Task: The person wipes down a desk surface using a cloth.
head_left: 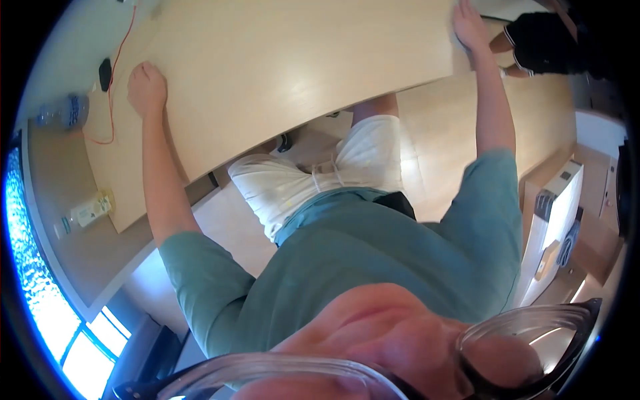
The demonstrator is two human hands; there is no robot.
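Note:
My left hand rests on the left part of the pale wooden table, its fingers curled into a loose fist. Nothing shows in it. A thin red cable and a small black object lie just to its left. At the table's right end, my right hand lies with the fingers stretched forward. No object is visible in that hand, and its fingertips come close to the upper edge of the view.
A clear plastic bottle and a second bottle with a yellowish cap lie at the left. Another person in dark clothes is beyond my right hand. A white box stands at the right. Bright windows are at lower left.

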